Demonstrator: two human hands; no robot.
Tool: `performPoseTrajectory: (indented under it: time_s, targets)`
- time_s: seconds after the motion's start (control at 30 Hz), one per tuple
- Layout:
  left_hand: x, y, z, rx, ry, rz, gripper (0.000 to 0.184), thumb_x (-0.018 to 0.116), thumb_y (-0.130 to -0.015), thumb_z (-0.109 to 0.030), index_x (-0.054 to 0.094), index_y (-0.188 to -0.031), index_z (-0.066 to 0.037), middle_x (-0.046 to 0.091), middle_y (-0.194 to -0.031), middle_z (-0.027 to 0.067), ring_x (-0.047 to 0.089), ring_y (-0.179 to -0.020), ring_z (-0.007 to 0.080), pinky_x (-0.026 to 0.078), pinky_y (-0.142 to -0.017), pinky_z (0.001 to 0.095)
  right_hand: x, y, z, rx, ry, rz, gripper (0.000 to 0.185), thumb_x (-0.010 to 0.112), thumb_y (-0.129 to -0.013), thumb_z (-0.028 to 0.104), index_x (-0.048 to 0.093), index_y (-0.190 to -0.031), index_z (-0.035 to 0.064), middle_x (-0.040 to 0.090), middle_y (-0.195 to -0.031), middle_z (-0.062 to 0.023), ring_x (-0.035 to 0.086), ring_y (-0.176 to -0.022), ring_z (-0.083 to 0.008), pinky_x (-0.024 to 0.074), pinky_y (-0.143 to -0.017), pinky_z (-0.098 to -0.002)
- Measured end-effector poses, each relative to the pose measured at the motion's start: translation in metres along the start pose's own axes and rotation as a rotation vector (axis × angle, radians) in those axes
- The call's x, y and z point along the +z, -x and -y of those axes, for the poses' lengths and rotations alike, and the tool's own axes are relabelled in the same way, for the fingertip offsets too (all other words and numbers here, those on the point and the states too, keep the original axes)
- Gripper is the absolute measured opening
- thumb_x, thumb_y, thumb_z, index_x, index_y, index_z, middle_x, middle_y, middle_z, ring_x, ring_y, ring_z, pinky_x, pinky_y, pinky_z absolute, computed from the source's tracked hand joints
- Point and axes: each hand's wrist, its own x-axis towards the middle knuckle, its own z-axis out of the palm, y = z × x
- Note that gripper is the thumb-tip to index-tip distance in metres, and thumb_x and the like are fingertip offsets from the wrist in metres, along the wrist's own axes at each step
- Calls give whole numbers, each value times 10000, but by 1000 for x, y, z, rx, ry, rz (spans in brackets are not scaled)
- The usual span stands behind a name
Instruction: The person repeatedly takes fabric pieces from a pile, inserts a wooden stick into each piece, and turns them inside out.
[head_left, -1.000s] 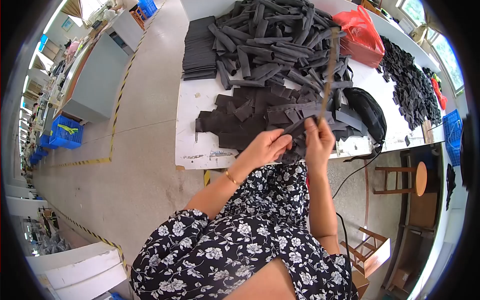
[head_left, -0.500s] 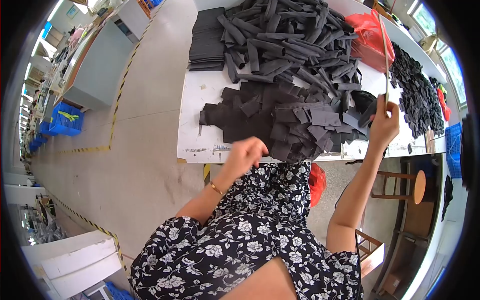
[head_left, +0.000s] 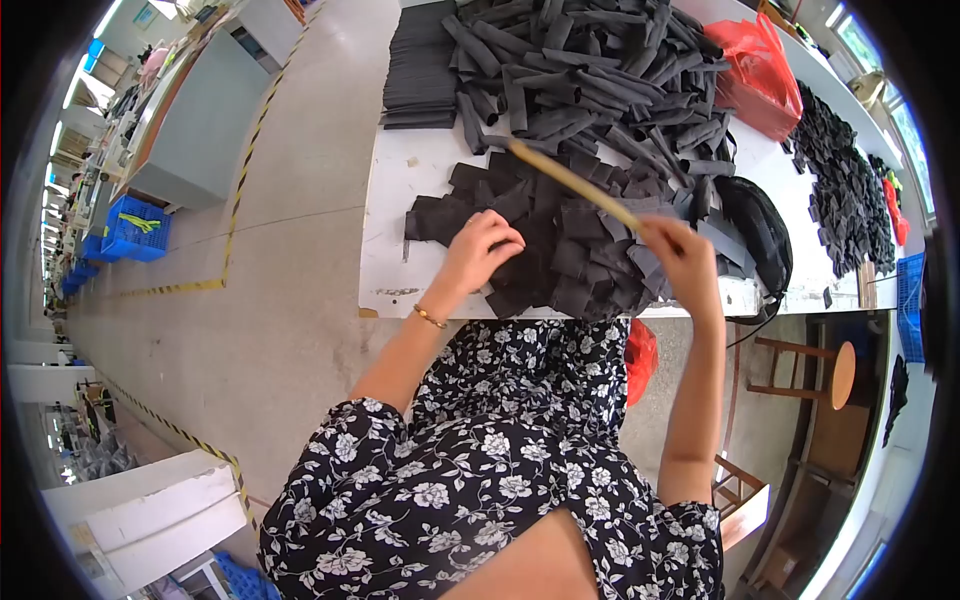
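My right hand (head_left: 685, 260) grips one end of a long, flat wooden stick (head_left: 572, 182), which slants up and left above a heap of small dark fabric pieces (head_left: 590, 255). At the left side of that heap, my left hand (head_left: 480, 252) has its fingers curled in close to the dark cloth. Whether anything sits between those fingers is hidden. Behind both hands lies a large pile of rolled dark fabric strips (head_left: 590, 70). A black bag-like item (head_left: 758, 235) rests right of my right hand.
A stack of folded dark fabric (head_left: 420, 65) stands at the table's back left. A red plastic bag (head_left: 757, 75) sits at the back right, beside another dark heap (head_left: 840, 180). The white table's (head_left: 385, 220) front edge is close to my body. A wooden stool (head_left: 842, 375) stands at right.
My right hand has moved left from the black item, swinging the stick from upright to slanting over the fabric heap. My left hand has moved up from the table's front edge onto the heap.
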Motion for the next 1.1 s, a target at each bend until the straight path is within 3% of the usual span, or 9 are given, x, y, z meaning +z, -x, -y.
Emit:
performPoseTrajectory:
  time_s: [0.13, 0.23, 0.37, 0.47, 0.6, 0.9, 0.97, 1.03, 1.1]
  targets:
    - [-22, -4, -1, -63, 106, 23, 60, 686, -832, -101, 677, -874, -59, 541, -867, 23, 513, -850, 164, 430, -692, 277, -34, 72, -13, 54, 160, 89, 172, 678, -824, 61, 716, -992, 58, 593, -689, -69, 522, -594, -120, 412, -565, -272]
    - [-28, -7, -12, -98, 152, 67, 69, 690, -829, -108, 677, -878, -61, 538, -876, 19, 514, -850, 168, 430, -708, 281, -37, 84, -3, 26, 282, 97, 170, 694, -806, 82, 724, -973, 75, 582, -675, -60, 529, -574, -164, 413, -551, -295]
    - [-25, -10, -15, 14, 56, 94, 113, 690, -821, -174, 687, -884, -80, 527, -868, 21, 507, -863, 200, 437, -761, 321, -30, 81, 2, -81, 342, 74, 155, 705, -798, 115, 730, -950, 95, 571, -664, -57, 526, -557, -195, 417, -545, -311]
    - [-25, -11, -24, 62, 2, 101, 108, 688, -823, -176, 683, -870, -80, 523, -859, 22, 492, -861, 209, 433, -772, 323, -26, 78, 5, -157, 347, 62, 172, 702, -789, 30, 716, -961, 39, 528, -639, -60, 471, -554, -143, 366, -519, -276]
    - [-31, -13, -29, 42, 5, 96, 100, 692, -816, -149, 676, -872, -68, 519, -853, 29, 495, -870, 211, 418, -803, 318, -40, 82, 14, -72, 331, 8, 156, 711, -773, 42, 726, -926, 67, 524, -629, -50, 500, -539, -167, 381, -511, -297]
    - [-22, -17, -34, 106, 1, 110, 91, 689, -809, -157, 683, -854, -77, 540, -857, 31, 501, -876, 222, 428, -807, 324, -19, 82, 12, -214, 384, 63, 176, 710, -784, 57, 718, -960, 62, 552, -660, -84, 532, -573, -197, 415, -532, -315]
    - [-11, -23, -49, 220, -26, 85, 91, 687, -809, -174, 686, -838, -88, 543, -850, 33, 501, -877, 236, 434, -801, 329, 6, 77, 14, -180, 349, 116, 270, 669, -825, 60, 665, -1094, 71, 586, -781, -114, 567, -645, -256, 447, -587, -337]
    - [5, -21, -76, 371, -74, 67, 72, 701, -791, -184, 678, -818, -122, 544, -922, 23, 504, -938, 242, 411, -852, 352, 45, 73, -1, -210, 115, 67, 260, 642, -856, 65, 635, -1116, 54, 582, -800, -123, 562, -629, -290, 453, -585, -355]
    - [-2, -13, -113, 410, -192, -154, 102, 725, -767, -179, 669, -847, -148, 527, -969, 19, 501, -972, 244, 403, -855, 369, 65, 74, 0, -155, -83, 62, 235, 609, -879, 36, 612, -1110, -9, 569, -793, -132, 545, -635, -260, 435, -596, -315]
